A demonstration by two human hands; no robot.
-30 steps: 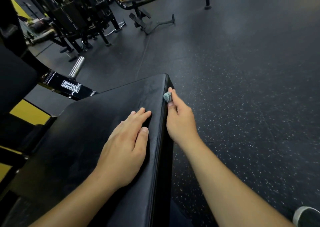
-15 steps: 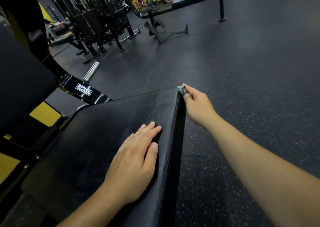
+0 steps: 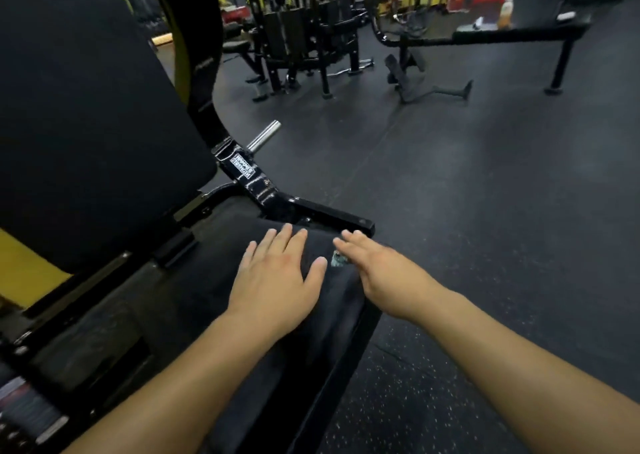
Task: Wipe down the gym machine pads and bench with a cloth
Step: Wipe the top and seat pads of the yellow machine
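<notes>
Left hand flat on pad, grip empty. Right hand fingers straight, pressing tiny cloth on pad edge. Cloth barely pinned, could slip off onto floor.

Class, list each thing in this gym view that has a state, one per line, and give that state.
Left hand: flat, fingers spread, resting on the black padded seat.
Right hand: fingers extended over the seat's far edge.
Small teal cloth: bunched under the right hand.
Black back pad: upright.
</notes>
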